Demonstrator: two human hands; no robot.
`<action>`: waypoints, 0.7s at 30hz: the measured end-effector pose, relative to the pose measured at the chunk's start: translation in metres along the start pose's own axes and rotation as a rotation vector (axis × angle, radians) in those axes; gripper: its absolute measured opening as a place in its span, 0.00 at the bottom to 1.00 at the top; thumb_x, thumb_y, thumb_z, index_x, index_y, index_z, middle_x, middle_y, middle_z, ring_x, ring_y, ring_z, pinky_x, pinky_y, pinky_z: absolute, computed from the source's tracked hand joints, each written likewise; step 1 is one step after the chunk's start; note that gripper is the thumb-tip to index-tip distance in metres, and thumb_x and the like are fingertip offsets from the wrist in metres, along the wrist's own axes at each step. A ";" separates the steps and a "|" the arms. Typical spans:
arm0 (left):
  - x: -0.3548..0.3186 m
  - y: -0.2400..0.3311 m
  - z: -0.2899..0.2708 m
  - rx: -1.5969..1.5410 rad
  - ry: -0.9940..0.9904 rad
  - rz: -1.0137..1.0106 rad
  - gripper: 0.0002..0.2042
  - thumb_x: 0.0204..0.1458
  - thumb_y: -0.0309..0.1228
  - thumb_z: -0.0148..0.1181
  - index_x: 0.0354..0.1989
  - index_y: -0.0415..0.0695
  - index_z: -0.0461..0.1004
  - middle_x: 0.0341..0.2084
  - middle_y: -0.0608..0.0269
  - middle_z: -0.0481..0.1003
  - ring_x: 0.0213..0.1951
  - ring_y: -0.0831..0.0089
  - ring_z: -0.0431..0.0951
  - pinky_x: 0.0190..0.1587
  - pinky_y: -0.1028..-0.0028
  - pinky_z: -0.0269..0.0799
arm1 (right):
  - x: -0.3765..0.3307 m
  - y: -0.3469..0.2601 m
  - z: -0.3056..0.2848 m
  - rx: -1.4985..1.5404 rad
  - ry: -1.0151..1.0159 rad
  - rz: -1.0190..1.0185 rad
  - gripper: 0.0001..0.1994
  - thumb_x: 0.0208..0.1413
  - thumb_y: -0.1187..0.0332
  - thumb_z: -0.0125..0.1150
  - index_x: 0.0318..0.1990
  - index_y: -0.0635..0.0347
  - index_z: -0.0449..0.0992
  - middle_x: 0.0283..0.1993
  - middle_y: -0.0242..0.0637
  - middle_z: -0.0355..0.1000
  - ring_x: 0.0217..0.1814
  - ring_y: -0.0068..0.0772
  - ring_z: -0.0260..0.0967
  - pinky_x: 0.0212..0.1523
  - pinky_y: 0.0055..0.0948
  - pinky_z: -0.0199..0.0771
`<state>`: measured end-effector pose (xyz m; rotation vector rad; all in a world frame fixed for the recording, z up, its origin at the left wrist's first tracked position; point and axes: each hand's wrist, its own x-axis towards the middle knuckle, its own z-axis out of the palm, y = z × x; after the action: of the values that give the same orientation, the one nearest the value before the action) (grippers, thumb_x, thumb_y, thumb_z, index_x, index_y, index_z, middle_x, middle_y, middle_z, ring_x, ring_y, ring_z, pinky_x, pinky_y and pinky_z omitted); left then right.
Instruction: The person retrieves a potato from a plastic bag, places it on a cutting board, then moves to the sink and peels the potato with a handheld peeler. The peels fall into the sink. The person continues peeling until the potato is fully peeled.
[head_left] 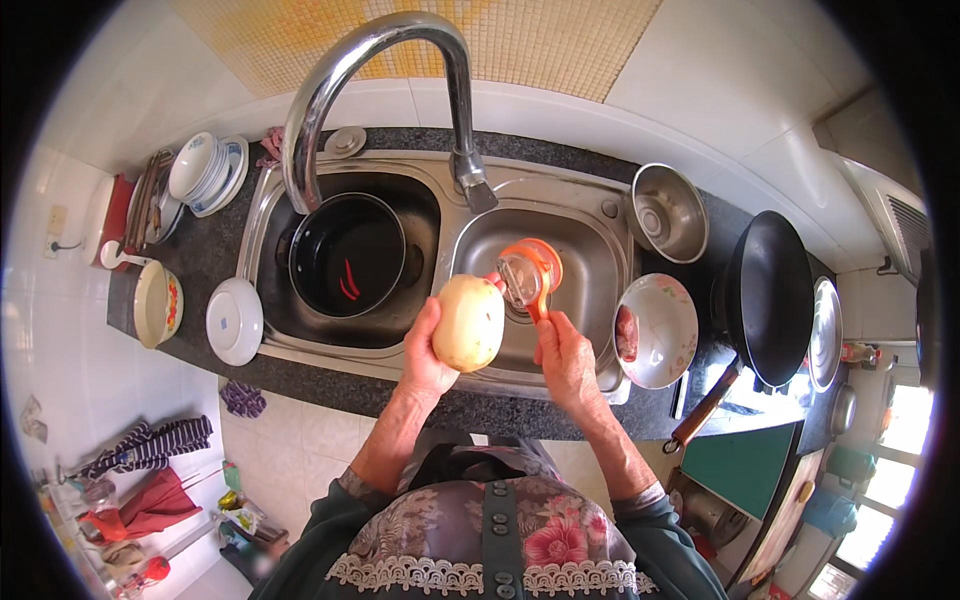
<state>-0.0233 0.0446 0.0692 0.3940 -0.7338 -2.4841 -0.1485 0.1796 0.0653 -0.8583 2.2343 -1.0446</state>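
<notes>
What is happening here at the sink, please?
A person stands at a double sink. The left hand holds a pale, round potato over the right basin. The right hand holds an orange peeler next to it. A black pot sits in the left basin.

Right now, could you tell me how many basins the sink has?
2: the left basin holds a black pot; the right basin lies below the potato and orange peeler.

pot [348,255] in the left sink basin [425,205], potato [468,322] and peeler [528,276] over the right one, bowl [655,330] right of that, wok [768,297] further right, plate [234,320] left of the sink
</notes>
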 end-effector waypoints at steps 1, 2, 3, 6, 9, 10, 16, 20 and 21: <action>0.000 0.001 0.001 -0.032 0.007 0.003 0.35 0.54 0.56 0.40 0.56 0.33 0.59 0.58 0.43 0.58 0.61 0.55 0.57 0.61 0.62 0.55 | 0.000 0.002 -0.001 -0.016 0.003 -0.014 0.12 0.61 0.62 0.44 0.42 0.60 0.69 0.21 0.44 0.69 0.20 0.46 0.68 0.22 0.37 0.66; 0.001 0.003 0.002 -0.064 0.013 0.006 0.35 0.54 0.57 0.39 0.56 0.34 0.59 0.58 0.43 0.57 0.61 0.55 0.56 0.61 0.62 0.55 | 0.001 0.003 -0.005 0.187 -0.028 0.055 0.13 0.61 0.61 0.44 0.43 0.60 0.69 0.19 0.38 0.67 0.18 0.36 0.64 0.20 0.31 0.62; 0.001 0.006 0.003 -0.093 0.023 0.015 0.35 0.54 0.57 0.39 0.56 0.34 0.59 0.58 0.43 0.57 0.62 0.55 0.56 0.61 0.61 0.54 | 0.002 -0.001 -0.009 0.392 -0.064 0.120 0.14 0.62 0.61 0.43 0.44 0.60 0.69 0.18 0.32 0.65 0.16 0.27 0.60 0.17 0.25 0.58; 0.003 0.006 -0.004 -0.258 0.082 -0.024 0.31 0.54 0.55 0.43 0.54 0.37 0.62 0.53 0.43 0.63 0.56 0.55 0.64 0.58 0.60 0.60 | 0.002 -0.018 -0.025 0.667 -0.136 0.155 0.16 0.62 0.61 0.44 0.50 0.63 0.69 0.19 0.23 0.62 0.17 0.13 0.54 0.18 0.14 0.54; 0.003 0.001 -0.009 -0.448 0.140 -0.087 0.27 0.54 0.52 0.47 0.53 0.43 0.64 0.47 0.50 0.69 0.50 0.58 0.69 0.55 0.58 0.64 | 0.001 -0.014 -0.023 0.430 -0.103 -0.024 0.18 0.61 0.64 0.46 0.54 0.66 0.66 0.23 0.25 0.63 0.23 0.14 0.57 0.26 0.15 0.60; 0.002 -0.002 -0.010 -0.468 0.174 -0.097 0.26 0.54 0.52 0.47 0.53 0.44 0.65 0.47 0.52 0.69 0.50 0.59 0.69 0.55 0.58 0.64 | 0.000 -0.013 -0.022 0.320 -0.078 -0.091 0.19 0.61 0.64 0.47 0.55 0.67 0.65 0.24 0.25 0.64 0.25 0.15 0.58 0.28 0.16 0.62; 0.000 -0.004 0.001 -0.295 0.323 -0.230 0.27 0.53 0.58 0.41 0.52 0.52 0.66 0.47 0.66 0.70 0.50 0.70 0.70 0.51 0.61 0.67 | -0.011 -0.029 -0.030 0.212 -0.167 -0.148 0.17 0.56 0.70 0.51 0.52 0.67 0.67 0.32 0.38 0.69 0.31 0.25 0.67 0.35 0.22 0.67; 0.002 -0.009 -0.007 -0.202 0.299 -0.243 0.26 0.53 0.59 0.43 0.50 0.52 0.68 0.44 0.65 0.72 0.43 0.71 0.74 0.40 0.67 0.74 | -0.013 -0.040 -0.034 0.092 -0.207 -0.267 0.17 0.53 0.73 0.54 0.50 0.66 0.67 0.39 0.47 0.71 0.35 0.42 0.72 0.38 0.29 0.71; 0.002 -0.008 -0.005 -0.195 0.318 -0.258 0.26 0.52 0.58 0.43 0.49 0.51 0.68 0.43 0.65 0.72 0.42 0.71 0.74 0.39 0.68 0.74 | -0.013 -0.040 -0.035 0.071 -0.202 -0.306 0.17 0.52 0.73 0.55 0.51 0.66 0.67 0.39 0.47 0.71 0.36 0.44 0.72 0.38 0.30 0.71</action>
<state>-0.0261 0.0471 0.0603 0.8315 -0.3259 -2.6094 -0.1510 0.1855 0.1197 -1.2433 1.9265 -1.1089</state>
